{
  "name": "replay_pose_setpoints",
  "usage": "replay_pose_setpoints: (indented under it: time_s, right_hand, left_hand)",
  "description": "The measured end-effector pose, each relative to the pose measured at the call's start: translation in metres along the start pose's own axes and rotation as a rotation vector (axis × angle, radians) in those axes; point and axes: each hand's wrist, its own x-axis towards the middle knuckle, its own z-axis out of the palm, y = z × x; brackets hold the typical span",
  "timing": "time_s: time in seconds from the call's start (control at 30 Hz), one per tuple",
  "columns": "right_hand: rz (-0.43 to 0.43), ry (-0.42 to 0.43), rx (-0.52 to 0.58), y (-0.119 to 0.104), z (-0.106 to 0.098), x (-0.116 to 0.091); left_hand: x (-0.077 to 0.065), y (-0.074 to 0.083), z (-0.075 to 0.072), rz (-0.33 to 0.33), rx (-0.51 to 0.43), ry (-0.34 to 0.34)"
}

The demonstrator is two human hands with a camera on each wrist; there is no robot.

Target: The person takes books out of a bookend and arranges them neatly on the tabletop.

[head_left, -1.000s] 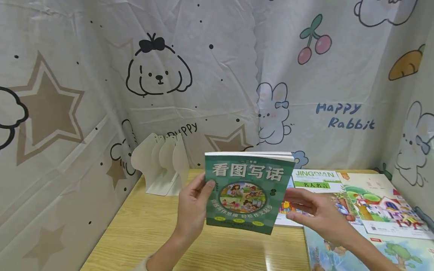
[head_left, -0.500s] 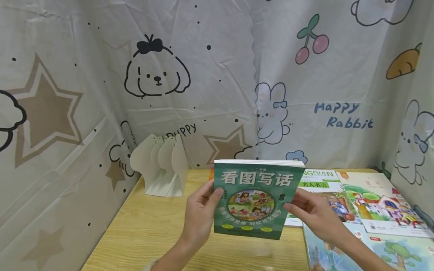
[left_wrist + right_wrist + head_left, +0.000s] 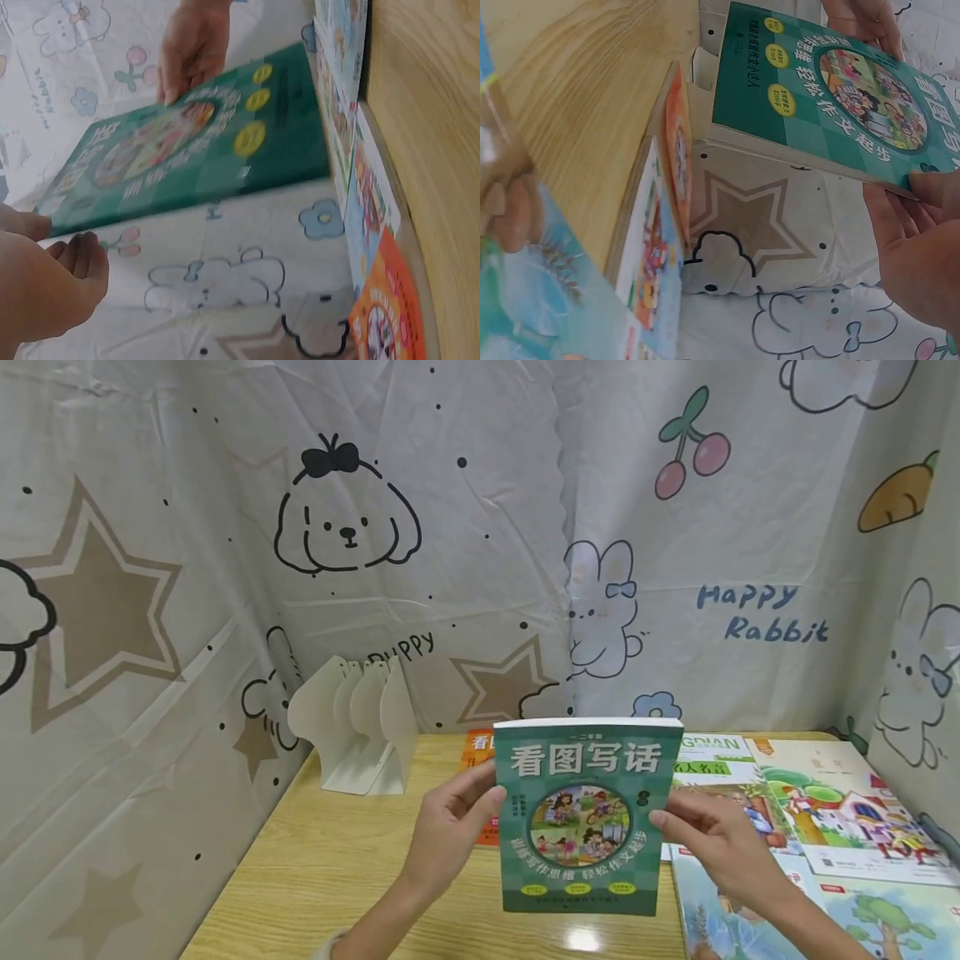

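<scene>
A green paperback book point(image 3: 577, 885) with white Chinese lettering and a round picture on its cover is held up above the table, its cover toward the head camera. My left hand point(image 3: 450, 827) pinches its left edge, thumb on the cover and fingers behind. On the opposite edge my right hand point(image 3: 720, 839) grips it the same way. Both wrist views show the green book point(image 3: 285, 142) spanning the gap between the hands. Behind it on the table, an orange book point(image 3: 483, 832) is partly hidden.
A cream bookend rack point(image 3: 356, 727) with several upright dividers stands at the back left of the wooden table point(image 3: 300, 885). Several picture books, among them a white one with a village scene point(image 3: 847, 810) and a blue one point(image 3: 735, 910), lie at the right. Printed cloth point(image 3: 480, 527) hangs behind.
The green book has moved right and slightly down, turning to face the head camera more squarely. My right hand has closed onto its right edge. More of the orange book shows.
</scene>
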Motion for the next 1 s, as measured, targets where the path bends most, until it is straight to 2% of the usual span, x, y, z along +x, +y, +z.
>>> replay_pose_setpoints:
  time_s: [0.1,0.27,0.37,0.47,0.57,0.77,1.0]
  right_hand:
    - [0.081,-0.032,0.052,0.007,-0.005,-0.005]
    - [0.364,-0.076,0.166,0.017,-0.013,-0.015]
    - [0.47,-0.134,0.215,0.025,-0.018,-0.019]
    - [0.525,-0.211,0.263,0.032,-0.022,-0.022]
    - [0.564,-0.25,0.301,0.039,-0.024,-0.026]
    - [0.626,-0.283,0.352,0.051,-0.021,-0.031]
    - [0.693,-0.309,0.471,0.063,-0.017,-0.038]
  left_hand:
    - [0.003,-0.003,-0.011,0.025,0.02,0.016]
    - [0.007,-0.008,-0.028,0.022,0.062,0.101]
    - [0.009,-0.012,-0.036,0.013,0.067,0.125]
    - [0.01,-0.015,-0.04,0.007,0.069,0.135]
    - [0.011,-0.016,-0.043,0.006,0.071,0.146]
    - [0.014,-0.018,-0.047,0.022,0.076,0.171]
    - [0.013,-0.02,-0.054,0.033,0.082,0.195]
